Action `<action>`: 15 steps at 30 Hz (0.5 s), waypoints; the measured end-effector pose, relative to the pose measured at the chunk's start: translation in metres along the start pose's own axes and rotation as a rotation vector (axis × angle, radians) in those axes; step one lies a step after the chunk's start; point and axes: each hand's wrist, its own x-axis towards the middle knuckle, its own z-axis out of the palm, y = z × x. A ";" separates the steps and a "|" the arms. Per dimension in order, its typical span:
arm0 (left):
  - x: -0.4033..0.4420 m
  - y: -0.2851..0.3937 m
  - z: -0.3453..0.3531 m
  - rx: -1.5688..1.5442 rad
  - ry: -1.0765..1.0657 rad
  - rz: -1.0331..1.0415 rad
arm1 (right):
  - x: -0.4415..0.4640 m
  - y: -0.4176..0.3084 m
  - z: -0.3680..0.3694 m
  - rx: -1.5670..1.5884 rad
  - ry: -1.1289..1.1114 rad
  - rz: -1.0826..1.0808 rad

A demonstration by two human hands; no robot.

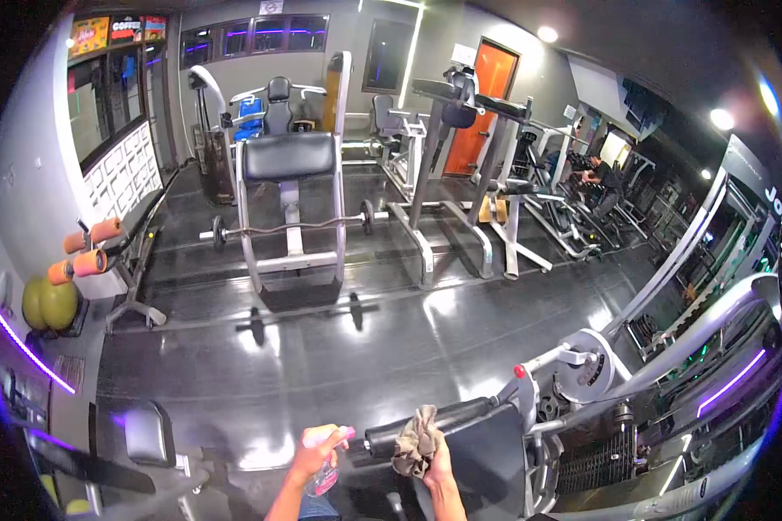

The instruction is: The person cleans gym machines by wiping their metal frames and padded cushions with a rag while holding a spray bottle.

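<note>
The person's left hand (315,457) is closed around the neck of a pink-topped spray bottle (324,480), apparently to keep the trigger within finger reach. Rightward, a crumpled cloth (416,443) is bunched in the partly curled right hand (441,467), probably to gather its folds; whether it touches the machine's black roller (467,414) behind cannot be told.

A bent curl bar (269,233) with small weight plates (368,217) near its ends spans the front of a black-padded preacher curl station (289,161). Over on the left, a green exercise ball (49,303) sits near orange foam rollers (89,262), with a "COFFEE" sign (126,29) higher up. Farther back are an orange door (491,78) and, to its right, a dark-clothed person (606,181) among exercise machines (558,217).
</note>
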 end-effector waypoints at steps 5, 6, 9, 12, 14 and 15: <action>0.068 0.045 -0.076 0.124 -0.094 0.041 | 0.063 0.010 0.061 -0.049 0.021 -0.057; 0.081 0.053 -0.092 0.119 -0.095 0.033 | 0.073 0.013 0.076 -0.057 0.049 -0.070; 0.118 0.073 -0.136 0.103 -0.103 0.018 | 0.106 0.025 0.099 -0.059 0.010 -0.092; 0.148 0.090 -0.174 0.127 -0.071 0.031 | 0.122 0.026 0.144 -0.099 0.047 -0.086; 0.163 0.100 -0.194 0.145 -0.056 0.035 | 0.132 0.025 0.174 -0.125 0.088 -0.082; 0.170 0.102 -0.203 0.104 -0.039 0.071 | 0.145 0.030 0.176 -0.080 0.059 -0.082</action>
